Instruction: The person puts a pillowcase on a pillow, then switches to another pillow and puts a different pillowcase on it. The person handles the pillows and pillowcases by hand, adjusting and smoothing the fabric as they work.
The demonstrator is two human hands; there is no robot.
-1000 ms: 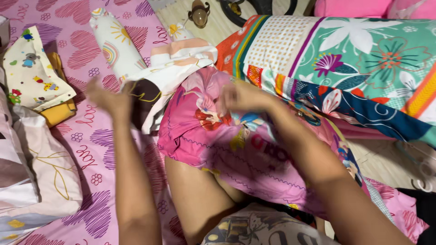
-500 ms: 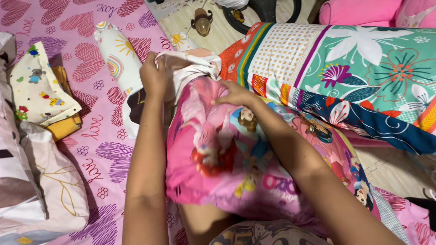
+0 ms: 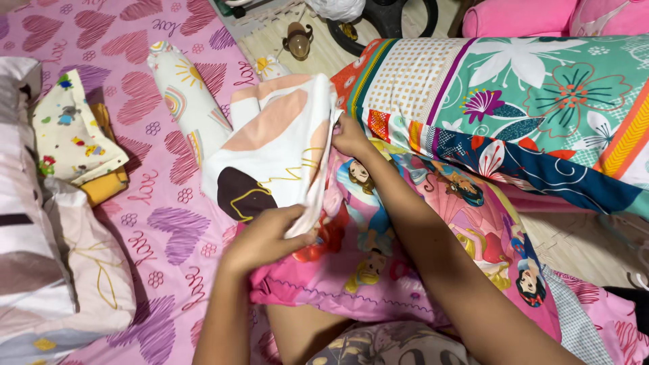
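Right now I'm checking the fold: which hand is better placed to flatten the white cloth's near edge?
Probably left: the left hand already pinches the white cloth at its near edge; the right hand holds its far side.

Two bare forearms, no sleeves, left hand (image 3: 263, 236) and right hand (image 3: 351, 138) without rings or gloves

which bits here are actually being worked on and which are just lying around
In hand:
- white cloth with peach and brown patches, gripped by the left hand and right hand
- pink cartoon-print cloth lying under it, across the lap

Lying about:
- folded white and yellow printed cloths
- teal floral pillow
- pink heart-print sheet
- small brown bottle
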